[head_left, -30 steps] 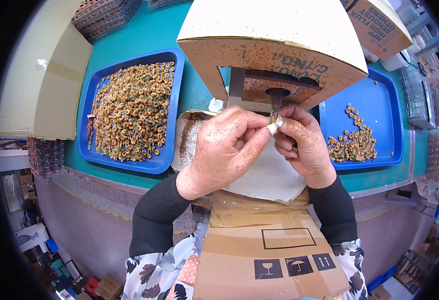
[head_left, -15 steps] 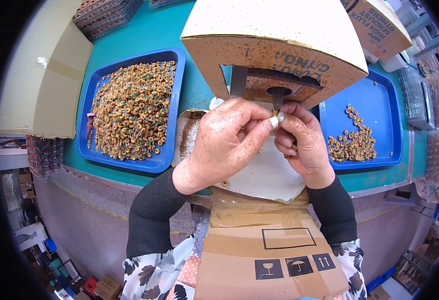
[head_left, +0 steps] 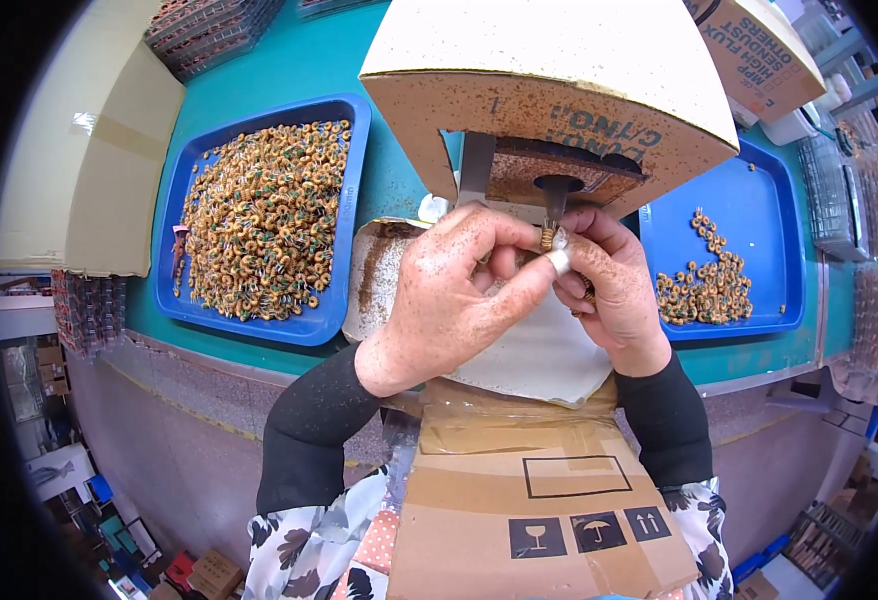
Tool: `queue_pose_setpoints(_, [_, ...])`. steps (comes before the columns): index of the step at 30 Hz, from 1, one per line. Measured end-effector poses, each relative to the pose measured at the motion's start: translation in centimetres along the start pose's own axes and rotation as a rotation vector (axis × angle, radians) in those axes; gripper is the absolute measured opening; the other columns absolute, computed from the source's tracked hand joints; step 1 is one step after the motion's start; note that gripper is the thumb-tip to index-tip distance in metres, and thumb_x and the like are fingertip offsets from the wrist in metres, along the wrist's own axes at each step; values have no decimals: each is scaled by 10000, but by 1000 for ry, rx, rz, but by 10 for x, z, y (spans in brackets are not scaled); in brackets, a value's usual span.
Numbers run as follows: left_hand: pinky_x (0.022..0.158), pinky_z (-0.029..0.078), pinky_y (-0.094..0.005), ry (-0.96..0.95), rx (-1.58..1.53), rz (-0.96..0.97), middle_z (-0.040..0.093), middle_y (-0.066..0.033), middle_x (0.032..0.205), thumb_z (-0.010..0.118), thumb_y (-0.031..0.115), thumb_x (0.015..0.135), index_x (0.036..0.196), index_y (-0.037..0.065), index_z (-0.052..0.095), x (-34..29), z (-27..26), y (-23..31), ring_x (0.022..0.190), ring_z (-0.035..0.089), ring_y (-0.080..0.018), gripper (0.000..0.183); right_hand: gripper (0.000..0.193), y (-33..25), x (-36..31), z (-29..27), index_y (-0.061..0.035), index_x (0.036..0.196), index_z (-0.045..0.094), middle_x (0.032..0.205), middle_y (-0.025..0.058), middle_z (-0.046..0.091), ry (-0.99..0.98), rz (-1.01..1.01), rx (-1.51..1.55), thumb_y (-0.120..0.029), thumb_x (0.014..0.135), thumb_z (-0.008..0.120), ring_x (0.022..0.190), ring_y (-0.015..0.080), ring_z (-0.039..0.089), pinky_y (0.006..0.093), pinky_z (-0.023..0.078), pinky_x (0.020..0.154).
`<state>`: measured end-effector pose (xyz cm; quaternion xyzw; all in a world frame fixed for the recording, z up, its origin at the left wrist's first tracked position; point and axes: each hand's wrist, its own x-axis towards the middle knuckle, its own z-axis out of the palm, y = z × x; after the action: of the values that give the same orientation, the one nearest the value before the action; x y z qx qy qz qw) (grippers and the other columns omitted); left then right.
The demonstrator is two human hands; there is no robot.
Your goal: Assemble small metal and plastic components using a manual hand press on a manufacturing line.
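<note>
A small wire-wound ring coil (head_left: 547, 238) is pinched at the lower end of a dark tapered spindle (head_left: 556, 200) jutting from a round hole under the cardboard-covered machine. My left hand (head_left: 444, 280) grips the coil between thumb and forefinger; white wrapping covers the thumb tip. From the other side my right hand (head_left: 614, 285) presses thumb and finger on the same coil. More coils (head_left: 589, 290) show partly inside the right hand's curled fingers. Brown dust speckles both hands. A white sheet (head_left: 529, 360) lies beneath them, dusted brown at its left.
A blue tray (head_left: 354, 215) heaped with ring coils stands to the left. Another blue tray (head_left: 774, 200) with a smaller pile is at the right. The machine's cardboard cover (head_left: 549, 90) overhangs the hands. In front of me stands a taped carton (head_left: 539, 540).
My left thumb has shifted slightly down and right at the coil, and the left hand has turned a little. The coil shows more plainly below the spindle; the right hand has barely moved.
</note>
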<state>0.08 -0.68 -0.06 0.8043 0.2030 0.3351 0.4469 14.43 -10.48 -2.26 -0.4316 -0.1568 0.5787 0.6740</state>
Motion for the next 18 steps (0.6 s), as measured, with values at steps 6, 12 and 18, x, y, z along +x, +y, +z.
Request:
queue_pose_setpoints(6, [505, 375, -244, -19, -325, -298, 528, 4, 685, 706, 149, 802, 804, 34, 618, -3, 3, -12, 560, 439, -89, 145, 165, -1, -3, 1, -10, 1038, 574, 767, 22, 558, -11, 63, -40, -119, 914, 580, 498, 37, 376, 171, 268, 398])
queue_pose_setpoints(12, [476, 355, -200, -149, -1202, -669, 572, -25, 723, 600, 105, 841, 943, -6, 600, 4, -13, -16, 529, 454, -78, 151, 361, -2, -2, 0, 15, 1150, 555, 850, 78, 628, -81, 26, -33, -280, 1008, 404, 491, 48, 371, 173, 276, 397])
queue_pose_setpoints(18, [599, 497, -250, -263, 15, -92, 610, -67, 789, 687, 109, 799, 1017, 26, 644, -1, -3, -17, 628, 576, -134, 237, 450, 2, -2, 3, 24, 1184, 544, 727, 34, 554, -72, 31, -139, -348, 1018, 353, 500, 48, 378, 185, 289, 409])
